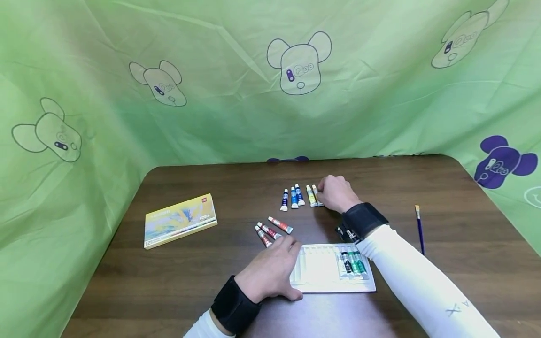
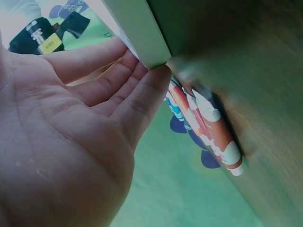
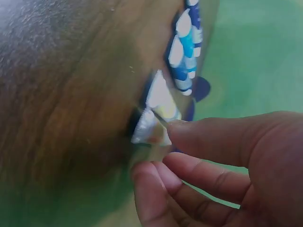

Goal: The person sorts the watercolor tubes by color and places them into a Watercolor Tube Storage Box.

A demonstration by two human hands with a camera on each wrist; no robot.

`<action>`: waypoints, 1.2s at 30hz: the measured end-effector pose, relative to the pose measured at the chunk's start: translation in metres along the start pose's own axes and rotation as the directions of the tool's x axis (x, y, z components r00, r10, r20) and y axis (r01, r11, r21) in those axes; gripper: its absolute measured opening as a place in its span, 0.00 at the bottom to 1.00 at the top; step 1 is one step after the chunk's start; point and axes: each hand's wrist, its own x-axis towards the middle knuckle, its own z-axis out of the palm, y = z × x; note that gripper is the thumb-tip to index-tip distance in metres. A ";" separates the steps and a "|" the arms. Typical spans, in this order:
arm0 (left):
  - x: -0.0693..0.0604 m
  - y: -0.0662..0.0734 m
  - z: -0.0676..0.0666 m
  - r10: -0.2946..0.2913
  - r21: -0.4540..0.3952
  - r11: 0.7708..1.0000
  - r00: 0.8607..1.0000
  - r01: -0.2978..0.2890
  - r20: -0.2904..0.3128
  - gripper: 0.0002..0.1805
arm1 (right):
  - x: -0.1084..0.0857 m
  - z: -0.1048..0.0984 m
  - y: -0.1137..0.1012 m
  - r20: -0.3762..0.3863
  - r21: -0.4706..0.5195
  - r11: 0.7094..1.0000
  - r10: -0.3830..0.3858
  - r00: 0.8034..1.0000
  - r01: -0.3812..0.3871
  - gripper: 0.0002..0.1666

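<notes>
My left hand [image 1: 270, 268] holds the left end of a white plastic tray [image 1: 313, 285], thumb at the near edge. In the left wrist view its fingers [image 2: 147, 94] lie against the tray's side. Black and green paint tubes [image 1: 353, 264] lie in the tray's right part. My right hand [image 1: 336, 193] is at a paint tube [image 3: 147, 127] on the table; the thumb touches it or comes very near, and a gap shows between thumb and forefinger. Beside that tube lies a yellow paint tube [image 1: 311, 196]. Further left are several blue paint tubes [image 1: 294, 197].
Red and orange paint tubes [image 1: 280, 225] lie beyond my left hand. A yellow box [image 1: 180, 220] with a painted cover lies on the left of the wooden table [image 1: 186, 281]. A paintbrush [image 1: 420, 230] lies at the right. Green printed cloth [image 1: 228, 117] hangs behind the table.
</notes>
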 end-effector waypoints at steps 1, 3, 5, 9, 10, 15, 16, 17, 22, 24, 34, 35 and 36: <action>0.000 0.000 0.000 -0.002 0.003 1.000 1.000 0.002 0.002 0.57 | 0.002 0.001 0.000 0.004 0.001 1.000 0.002 1.000 -0.002 0.15; 0.000 0.000 -0.001 -0.005 0.007 1.000 1.000 0.005 0.007 0.58 | 0.004 0.003 -0.001 0.008 0.002 1.000 0.002 1.000 -0.002 0.16; 0.000 0.001 -0.001 -0.008 0.007 1.000 1.000 0.008 0.011 0.58 | 0.005 0.005 -0.002 0.006 0.005 1.000 0.004 1.000 -0.004 0.17; 0.000 0.001 -0.001 -0.002 0.014 1.000 1.000 0.002 0.007 0.58 | 0.007 0.004 -0.002 -0.006 -0.010 1.000 -0.009 1.000 0.009 0.16; 0.000 0.001 -0.001 0.000 0.016 1.000 1.000 0.000 0.004 0.57 | 0.007 0.005 -0.001 -0.010 -0.018 1.000 -0.013 1.000 0.012 0.16; 0.000 0.001 0.000 0.010 0.027 1.000 1.000 -0.010 -0.004 0.57 | 0.008 0.006 -0.001 -0.021 -0.066 0.997 -0.030 0.999 0.028 0.14; 0.000 0.001 0.000 0.011 0.030 0.999 1.000 -0.010 -0.004 0.57 | 0.009 0.006 -0.001 -0.022 -0.077 0.996 -0.035 0.999 0.034 0.14; 0.000 0.000 0.000 0.009 0.031 0.999 1.000 -0.009 -0.003 0.57 | 0.009 0.007 -0.001 -0.021 -0.085 0.996 -0.040 0.999 0.038 0.14; 0.000 0.000 0.000 0.009 0.031 0.999 1.000 -0.008 -0.004 0.57 | 0.011 0.008 -0.003 -0.027 -0.114 0.992 -0.060 0.998 0.057 0.13; 0.001 0.000 0.000 0.008 0.031 0.999 1.000 -0.008 -0.004 0.57 | 0.011 0.008 -0.004 -0.031 -0.112 0.992 -0.062 0.998 0.058 0.12; 0.003 0.000 0.001 -0.013 0.006 1.000 1.000 0.013 0.029 0.57 | 0.015 0.011 -0.004 -0.026 -0.063 0.998 -0.022 0.999 0.020 0.16; 0.003 0.000 0.000 -0.014 0.004 1.000 0.999 0.014 0.031 0.58 | 0.015 0.011 -0.004 -0.025 -0.059 0.998 -0.018 1.000 0.016 0.17; 0.003 0.000 0.000 -0.016 0.004 1.000 0.999 0.015 0.033 0.58 | 0.015 0.011 -0.003 -0.021 -0.055 0.998 -0.012 1.000 0.011 0.17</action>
